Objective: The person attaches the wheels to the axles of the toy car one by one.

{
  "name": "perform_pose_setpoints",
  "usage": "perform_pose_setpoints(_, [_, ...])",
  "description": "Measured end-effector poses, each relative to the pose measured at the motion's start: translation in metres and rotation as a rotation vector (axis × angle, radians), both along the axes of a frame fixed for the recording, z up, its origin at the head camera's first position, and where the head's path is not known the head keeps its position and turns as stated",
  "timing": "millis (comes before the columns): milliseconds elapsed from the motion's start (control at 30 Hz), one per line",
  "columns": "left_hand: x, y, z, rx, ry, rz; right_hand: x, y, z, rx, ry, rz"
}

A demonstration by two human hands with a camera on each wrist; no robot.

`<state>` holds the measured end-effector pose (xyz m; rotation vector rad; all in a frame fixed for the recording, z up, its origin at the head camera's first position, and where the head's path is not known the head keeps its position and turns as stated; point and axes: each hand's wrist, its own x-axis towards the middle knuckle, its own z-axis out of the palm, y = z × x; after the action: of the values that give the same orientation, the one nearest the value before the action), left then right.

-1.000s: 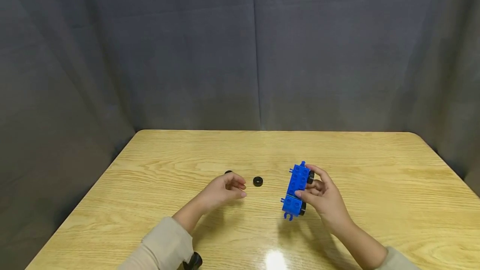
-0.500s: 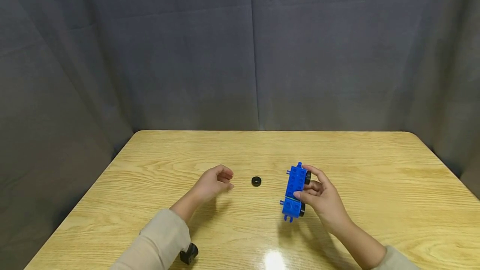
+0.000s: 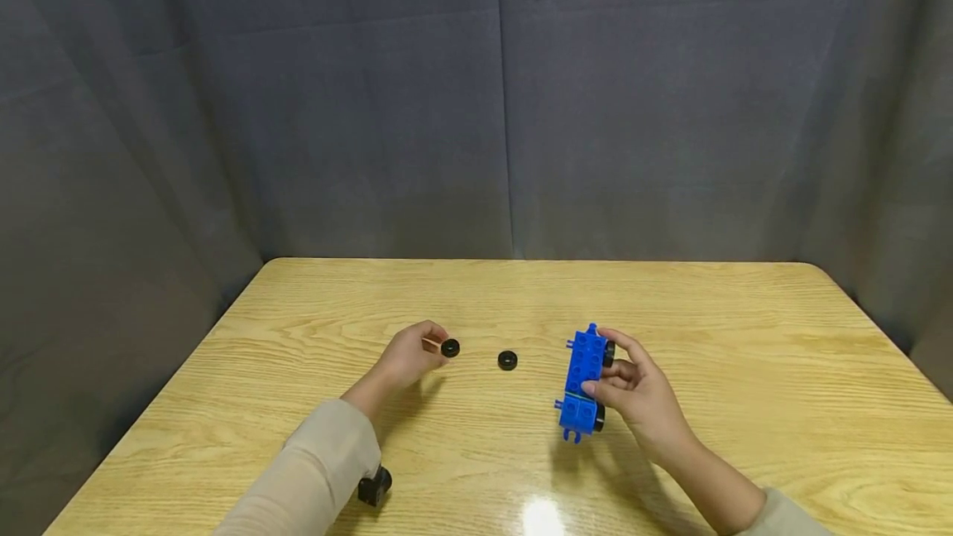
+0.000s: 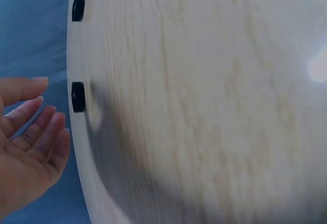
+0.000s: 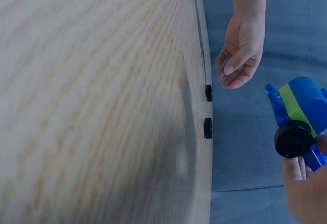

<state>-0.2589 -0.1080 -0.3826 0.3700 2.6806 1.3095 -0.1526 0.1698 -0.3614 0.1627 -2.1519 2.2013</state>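
My right hand holds a blue toy vehicle, thumb on its studded face and fingers behind. The vehicle has black wheels on its right side; bare blue pegs stick out on its left. In the right wrist view a yellow-green band crosses it. My left hand hovers above the table with loosely bent fingers around nothing. Just beyond its fingertips a loose black wheel lies flat, apart from the fingers in the left wrist view. Another loose black wheel lies farther right.
Both hands are over a light wooden table. Dark grey cloth hangs behind it and along the sides. A black wrist camera sits under the left sleeve. Light glares off the table near its front.
My left hand has drawn back leftward, so the wheel it had covered now shows beside its fingers. The right hand keeps the toy vehicle in nearly the same place.
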Motion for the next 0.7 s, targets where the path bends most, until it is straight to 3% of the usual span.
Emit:
perform_pose_setpoints(400, [-0.014,0.002,-0.007,-0.092,0.009,-0.042,0.001,0.002,0.000,-0.009,-0.006,0.011])
perform_pose_setpoints(700, [-0.021,0.007,-0.012,-0.165,0.053,-0.059,0.000,0.002,0.000,-0.013,-0.029,0.000])
